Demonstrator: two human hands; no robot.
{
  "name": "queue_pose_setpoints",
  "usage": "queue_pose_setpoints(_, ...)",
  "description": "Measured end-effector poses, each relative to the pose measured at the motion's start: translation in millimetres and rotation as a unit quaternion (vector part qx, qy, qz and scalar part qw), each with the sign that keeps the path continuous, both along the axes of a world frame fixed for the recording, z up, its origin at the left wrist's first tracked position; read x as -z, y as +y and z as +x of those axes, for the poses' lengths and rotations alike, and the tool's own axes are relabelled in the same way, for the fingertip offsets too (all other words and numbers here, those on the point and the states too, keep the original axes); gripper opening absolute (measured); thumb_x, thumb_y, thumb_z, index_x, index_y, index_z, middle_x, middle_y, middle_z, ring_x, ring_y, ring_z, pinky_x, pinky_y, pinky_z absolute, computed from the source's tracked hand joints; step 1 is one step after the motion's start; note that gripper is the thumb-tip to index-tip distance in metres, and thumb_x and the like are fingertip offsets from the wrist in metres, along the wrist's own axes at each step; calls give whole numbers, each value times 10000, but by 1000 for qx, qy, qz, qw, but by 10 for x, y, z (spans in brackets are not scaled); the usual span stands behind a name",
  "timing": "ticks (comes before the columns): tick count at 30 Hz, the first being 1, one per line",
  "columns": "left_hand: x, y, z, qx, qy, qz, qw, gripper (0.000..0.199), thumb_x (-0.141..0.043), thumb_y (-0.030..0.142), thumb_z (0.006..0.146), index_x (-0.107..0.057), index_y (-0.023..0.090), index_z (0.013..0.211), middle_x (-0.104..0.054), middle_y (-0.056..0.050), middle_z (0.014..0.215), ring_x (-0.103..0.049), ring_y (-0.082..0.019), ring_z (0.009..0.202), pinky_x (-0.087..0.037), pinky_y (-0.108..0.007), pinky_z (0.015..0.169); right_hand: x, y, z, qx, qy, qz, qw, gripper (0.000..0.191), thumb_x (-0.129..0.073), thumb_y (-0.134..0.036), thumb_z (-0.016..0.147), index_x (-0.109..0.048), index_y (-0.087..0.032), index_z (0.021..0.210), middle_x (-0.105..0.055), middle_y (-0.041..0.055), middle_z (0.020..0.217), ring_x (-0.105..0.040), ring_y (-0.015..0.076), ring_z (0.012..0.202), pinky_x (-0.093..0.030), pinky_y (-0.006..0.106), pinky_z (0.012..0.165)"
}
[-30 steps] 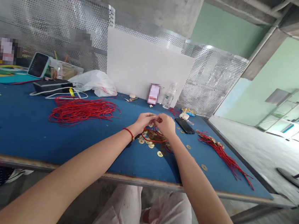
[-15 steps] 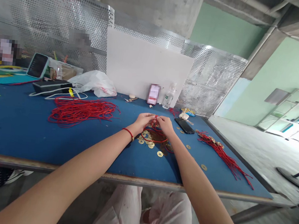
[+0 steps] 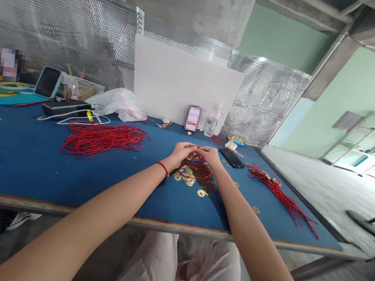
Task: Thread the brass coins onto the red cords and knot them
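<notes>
Both my hands meet above the blue tabletop, fingers closed in a pinch on a red cord (image 3: 194, 175). My left hand (image 3: 182, 152), with a red bracelet (image 3: 162, 168) at its wrist, grips it from the left. Close beside it, my right hand (image 3: 208, 155) holds the cord from the right. A small bit of red shows at the fingertips; its exact shape is too small to tell. The cord hangs in a loop below the hands, over a pile of gold coins (image 3: 188, 181) with holes in their middles. One coin (image 3: 201, 193) lies nearer to me.
A bundle of red cords (image 3: 105, 141) lies to the left, and tied cords with coins (image 3: 279, 190) lie right. A black phone (image 3: 231, 158), a water bottle (image 3: 211, 121) and a propped phone (image 3: 193, 118) stand or lie behind. A power bank-like black box (image 3: 65, 109) sits far left.
My fingertips have shifted slightly and drawn closer together around the red cord. The loop below has moved a little, and more coins show beneath it.
</notes>
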State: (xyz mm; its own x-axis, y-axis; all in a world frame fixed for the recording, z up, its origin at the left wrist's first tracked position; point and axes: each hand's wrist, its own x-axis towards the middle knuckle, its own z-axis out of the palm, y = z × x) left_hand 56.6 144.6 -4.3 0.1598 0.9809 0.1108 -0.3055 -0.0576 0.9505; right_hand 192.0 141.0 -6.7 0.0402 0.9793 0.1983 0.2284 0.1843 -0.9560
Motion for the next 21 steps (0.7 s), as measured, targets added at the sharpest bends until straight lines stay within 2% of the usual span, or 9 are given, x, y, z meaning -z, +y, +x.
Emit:
queue_pose_setpoints(5, 15, 31, -11, 0, 30, 31, 999, 86, -738, 107, 645, -698, 115, 720, -627, -4, 599, -502, -89, 526, -391, -251, 596, 43, 57, 19, 17, -28, 29, 999, 134, -640, -259, 674, -644, -146, 603, -528, -47, 479, -444, 72, 466, -350, 195, 480)
queue_pose_setpoints(12, 113, 175, -3, -61, 156, 144, 975, 98, -659, 53, 651, -678, 146, 627, -653, -26, 640, -538, -139, 618, -389, -255, 648, -8, 31, -34, 21, 8, -16, 1000, 96, -565, -201, 707, -569, -171, 616, -565, -35, 526, -513, 90, 468, -459, 217, 510)
queue_pose_setpoints(17, 124, 172, -12, -82, 218, 197, 952, 104, -631, 82, 699, -641, 162, 632, -639, -23, 653, -532, -147, 633, -377, -253, 650, 4, 28, -23, 27, -55, 20, 998, 106, -583, -231, 708, -552, -181, 620, -482, -62, 460, -407, 70, 377, -333, 189, 391)
queue_pose_setpoints(21, 92, 125, 1, -88, 221, 191, 952, 118, -629, 100, 714, -598, 167, 623, -607, -12, 626, -526, -149, 623, -367, -253, 628, 38, 71, 7, 38, -81, 48, 995, 97, -579, -257, 711, -579, -176, 657, -513, -56, 490, -431, 71, 389, -328, 185, 397)
